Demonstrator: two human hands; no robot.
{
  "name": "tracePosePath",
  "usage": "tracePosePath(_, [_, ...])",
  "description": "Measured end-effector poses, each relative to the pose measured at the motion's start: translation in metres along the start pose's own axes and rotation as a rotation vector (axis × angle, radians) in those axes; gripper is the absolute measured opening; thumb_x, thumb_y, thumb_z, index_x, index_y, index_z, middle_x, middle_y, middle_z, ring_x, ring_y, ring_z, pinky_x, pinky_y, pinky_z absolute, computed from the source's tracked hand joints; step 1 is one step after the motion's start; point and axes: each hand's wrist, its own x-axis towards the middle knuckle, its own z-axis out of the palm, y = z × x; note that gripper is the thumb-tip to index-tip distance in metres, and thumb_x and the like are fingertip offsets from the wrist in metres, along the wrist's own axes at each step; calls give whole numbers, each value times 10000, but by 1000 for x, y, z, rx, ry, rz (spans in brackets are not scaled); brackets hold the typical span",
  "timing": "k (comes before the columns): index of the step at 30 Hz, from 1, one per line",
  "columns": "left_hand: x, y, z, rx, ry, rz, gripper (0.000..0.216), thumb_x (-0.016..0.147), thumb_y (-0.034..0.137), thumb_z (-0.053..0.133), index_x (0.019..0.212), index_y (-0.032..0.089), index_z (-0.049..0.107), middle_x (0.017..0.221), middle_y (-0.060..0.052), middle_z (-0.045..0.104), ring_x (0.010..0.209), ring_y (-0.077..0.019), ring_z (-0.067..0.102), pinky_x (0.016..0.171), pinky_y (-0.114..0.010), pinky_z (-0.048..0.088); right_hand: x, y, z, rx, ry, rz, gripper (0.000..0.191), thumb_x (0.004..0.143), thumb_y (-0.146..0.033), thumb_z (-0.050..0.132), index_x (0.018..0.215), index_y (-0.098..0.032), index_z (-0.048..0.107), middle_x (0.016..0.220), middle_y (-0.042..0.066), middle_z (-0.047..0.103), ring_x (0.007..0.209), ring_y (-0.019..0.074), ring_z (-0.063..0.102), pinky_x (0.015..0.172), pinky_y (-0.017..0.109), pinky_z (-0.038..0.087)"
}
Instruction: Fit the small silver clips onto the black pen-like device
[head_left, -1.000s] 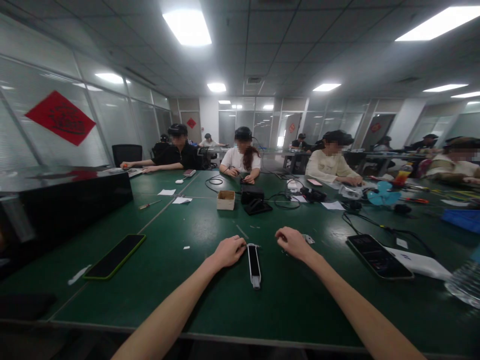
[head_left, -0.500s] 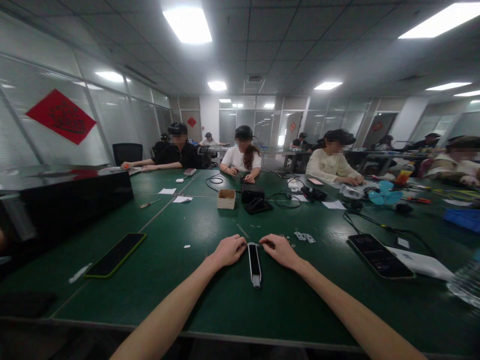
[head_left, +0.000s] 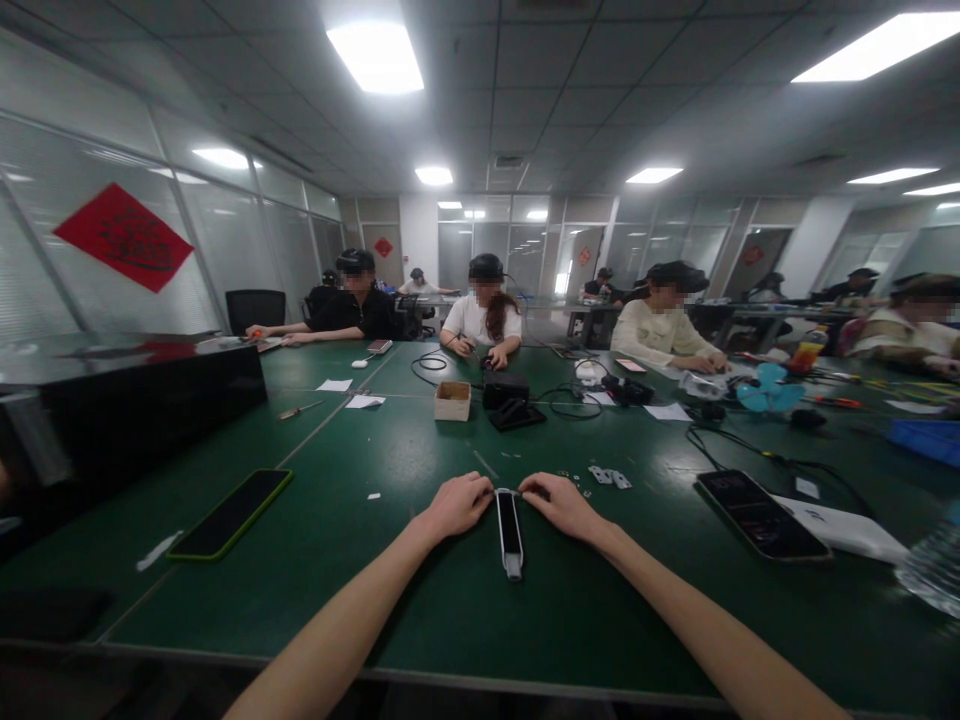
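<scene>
A narrow black device with a white rim [head_left: 509, 531] lies lengthwise on the green table [head_left: 420, 600] in front of me. My left hand [head_left: 454, 505] is curled at the device's far end on its left side, fingertips pinched against it. My right hand [head_left: 559, 503] is curled at the same far end from the right, fingertips touching it. Whether either hand holds a tool or a small part is too small to tell. Small metal pieces [head_left: 609, 477] lie just beyond my right hand.
A phone in a green case [head_left: 229, 512] lies to the left, a black phone [head_left: 760, 514] on white paper to the right. A small cardboard box [head_left: 451, 399], black gear and cables sit mid-table. A large black box [head_left: 127, 400] stands left. Several people sit across.
My right hand has moved left from the small metal pieces to the device's far end and now touches it. My left hand has stayed in place.
</scene>
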Motion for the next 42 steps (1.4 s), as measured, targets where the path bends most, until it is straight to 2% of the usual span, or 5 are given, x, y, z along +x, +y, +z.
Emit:
tracePosePath(6, [0,0,1,-2,-15,-12,198,905,281,394,978,209,563,924,-43,581,830,-168,567,705,-251,432,1,3,3,13,7,-18,145,855,-232,504,932,-179,615,912,32,634,824,153,578,764,286,466])
tracePosePath(26, [0,0,-1,-15,7,-1,191,907,288,397,963,210,562,928,-38,579,778,-161,568,651,-244,423,3,7,5,16,37,-45,173,814,-251,562,966,-182,607,924,32,618,786,150,567,691,274,462])
tracePosePath(35, [1,-3,2,0,-2,10,174,904,277,415,975,208,557,937,-33,577,799,-157,571,660,-238,422,0,43,-48,-326,88,8,226,861,-244,446,987,-168,618,984,79,622,934,181,555,859,309,414])
tracePosePath(38, [1,-3,4,-4,-2,0,185,907,285,408,983,210,560,945,-34,578,817,-159,570,670,-239,422,-7,66,-69,-460,-14,152,232,829,-224,468,985,-174,632,970,85,633,920,193,565,828,293,413])
tracePosePath(42, [1,-2,2,-9,1,5,186,908,288,406,975,209,561,940,-34,579,804,-156,570,648,-236,417,-16,83,-82,-427,-162,269,210,800,-243,500,931,-202,658,968,56,653,884,183,590,769,253,421])
